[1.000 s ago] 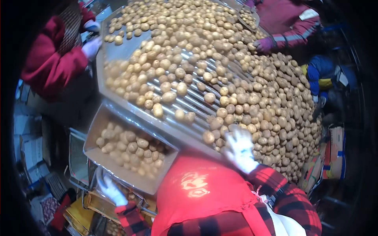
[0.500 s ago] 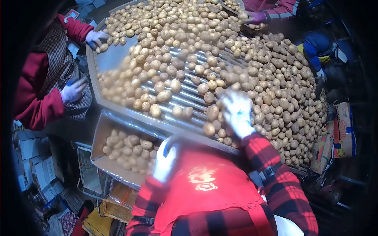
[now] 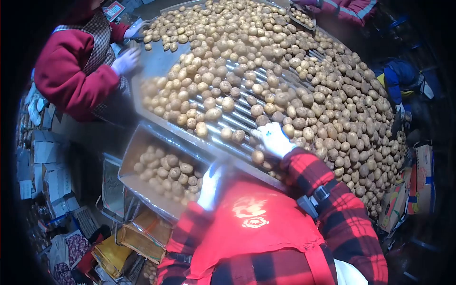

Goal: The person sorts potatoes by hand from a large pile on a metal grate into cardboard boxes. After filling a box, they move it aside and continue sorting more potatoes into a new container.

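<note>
My right hand [image 3: 275,139], in a white glove, reaches over potatoes near the front edge of the slatted metal table [image 3: 240,121]. Its fingers point left and curl down at the potatoes; whether they grip one is hidden. A single potato [image 3: 258,157] lies just below it on the slats. My left hand [image 3: 211,186], also gloved in white, is blurred at the right side of a lined box [image 3: 134,183] holding several potatoes [image 3: 171,173]. Its fingers are smeared, so their pose is unclear.
A large heap of potatoes [image 3: 351,128] covers the table's right side. At the left stands a co-worker [image 3: 76,71] with gloved hands near the table. Another person's sleeve [image 3: 349,8] shows at the top right. Cardboard boxes [image 3: 422,178] stand at the right; a yellow bag [image 3: 114,254] lies lower left.
My right hand has moved slightly left relative to the table, its fingers now pointing left. The camera view has shifted, and the co-worker at the left has raised a hand and stands more upright.
</note>
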The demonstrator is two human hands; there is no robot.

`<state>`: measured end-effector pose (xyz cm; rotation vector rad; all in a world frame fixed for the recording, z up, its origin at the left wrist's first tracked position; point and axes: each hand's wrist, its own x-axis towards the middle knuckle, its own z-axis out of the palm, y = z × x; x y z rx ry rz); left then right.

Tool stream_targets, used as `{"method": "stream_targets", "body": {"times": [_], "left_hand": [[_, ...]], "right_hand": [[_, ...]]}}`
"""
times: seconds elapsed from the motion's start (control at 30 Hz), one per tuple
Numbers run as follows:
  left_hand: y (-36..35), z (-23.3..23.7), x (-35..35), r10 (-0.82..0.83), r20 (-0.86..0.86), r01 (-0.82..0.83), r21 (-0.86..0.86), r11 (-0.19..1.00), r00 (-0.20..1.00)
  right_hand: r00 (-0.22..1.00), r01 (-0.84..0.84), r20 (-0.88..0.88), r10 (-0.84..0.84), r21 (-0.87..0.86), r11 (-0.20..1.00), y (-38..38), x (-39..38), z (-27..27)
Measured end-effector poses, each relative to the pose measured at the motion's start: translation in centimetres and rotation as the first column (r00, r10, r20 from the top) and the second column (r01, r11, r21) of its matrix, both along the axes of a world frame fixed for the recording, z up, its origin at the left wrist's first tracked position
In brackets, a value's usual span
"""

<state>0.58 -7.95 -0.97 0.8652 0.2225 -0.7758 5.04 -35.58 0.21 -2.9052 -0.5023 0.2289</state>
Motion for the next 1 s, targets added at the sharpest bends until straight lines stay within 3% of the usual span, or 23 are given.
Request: {"method": "stream_targets", "body": {"times": [0.1,0.13,0.17,0.2,0.27,0.3,0.33,0.37,0.4,0.43,0.47,0.5,0.53,0.6,0.63,0.67,0.73,0.77,0.8,0.87,0.9,0.97,1.0], "left_hand": [[-1.1,0.1,-0.1,-0.056,0.047,0.051,0.102,0.993,0.997],[-1.4,-0.4,-0.1,-0.096,0.149,0.073,0.149,0.986,0.984],[-1.6,-0.7,-0.2,-0.14,0.245,0.091,0.198,0.976,0.959],[-2.2,-0.3,-0.3,-0.134,0.246,0.085,0.2,0.976,0.96],[-3.9,1.3,0.1,0.123,-0.048,-0.129,-0.18,0.975,0.991],[-4.9,2.8,1.0,0.069,-0.104,-0.091,-0.229,0.969,0.992],[-4.7,1.3,0.5,-0.031,0.354,0.063,-0.079,0.995,0.935],[-4.3,1.0,0.4,-0.046,0.353,0.08,-0.083,0.993,0.935],[-3.5,0.8,0.3,-0.143,0.486,0.118,0.082,0.99,0.862],[-2.1,0.7,0.4,-0.257,0.593,0.129,0.25,0.96,0.763],[0.2,0.7,0.5,-0.513,0.803,-0.153,0.573,0.805,0.303],[0.2,1.6,-0.5,-0.062,0.537,-0.118,0.295,0.948,0.841],[0.1,2.4,-1.6,0.296,-0.122,-0.293,0.039,0.955,0.947],[4.1,-0.2,-2.7,0.292,0.16,-0.33,0.333,0.883,0.943],[7.0,-2.3,-2.6,0.161,0.224,-0.27,0.649,0.711,0.961],[8.7,-3.6,-2.4,0.01,0.233,-0.214,0.877,0.43,0.972],[6.9,-0.3,-1.5,0.262,0.316,-0.41,0.7,0.585,0.912],[5.5,1.8,0.4,-0.126,0.484,-0.421,0.841,0.339,0.866],[3.0,4.0,0.1,0.067,0.45,-0.412,0.737,0.536,0.891],[0.1,4.0,1.3,-0.045,0.481,-0.306,0.624,0.719,0.875],[-2.0,3.6,1.3,0.106,0.346,-0.253,0.415,0.874,0.932],[-5.5,2.5,2.0,0.198,-0.056,-0.203,-0.121,0.972,0.979],[-7.1,2.2,2.5,0.116,-0.267,-0.22,-0.399,0.89,0.957]], "right_hand": [[0.999,0.041,0.011,-0.043,0.121,0.992,-0.5,0.6,0.1],[0.888,0.423,-0.405,-0.218,0.534,0.732,0.2,0.6,2.0],[0.62,0.776,-0.777,-0.107,0.588,0.228,1.2,0.5,4.3],[0.622,0.774,-0.776,-0.102,0.59,0.231,1.8,0.2,6.0],[0.796,0.539,-0.599,-0.092,0.632,0.557,2.9,-1.0,8.1],[0.902,0.348,-0.408,-0.144,0.486,0.802,4.6,-2.2,7.8],[0.971,0.17,-0.203,-0.122,0.237,0.956,6.4,-3.2,7.2],[0.998,0.013,-0.062,0.001,0.223,0.975,7.1,-4.3,6.1],[0.988,-0.143,0.076,0.131,0.19,0.971,7.4,-5.0,5.0],[0.99,-0.125,-0.019,0.142,0.364,0.923,7.3,-5.5,4.0],[0.98,-0.084,-0.109,0.166,0.529,0.845,7.2,-6.1,3.4],[0.99,0.118,-0.14,-0.01,0.789,0.602,7.3,-7.5,4.0],[0.976,0.144,-0.208,0.065,0.839,0.525,5.5,-8.4,4.8],[0.851,0.294,-0.521,-0.071,0.36,0.885,1.4,-7.3,7.5],[0.87,0.396,-0.449,-0.205,0.386,0.833,-0.8,-6.7,6.9],[0.86,0.49,-0.379,-0.342,0.421,0.764,-2.7,-5.8,5.8],[0.827,0.418,0.264,-0.496,0.301,0.857,-4.7,-2.4,3.4],[0.809,0.402,0.347,-0.474,0.263,0.877,-5.6,0.3,2.5],[0.789,0.383,0.425,-0.444,0.224,0.896,-6.4,3.1,1.7],[0.874,0.432,0.188,-0.448,0.124,0.894,-7.5,6.5,-1.1],[0.894,0.44,0.1,-0.437,-0.006,0.898,-7.3,7.4,-1.2],[0.9,0.436,-0.14,-0.413,0.274,0.857,-4.6,6.7,4.0],[0.889,0.453,-0.271,-0.369,0.413,0.79,-3.4,5.7,5.1]]}}
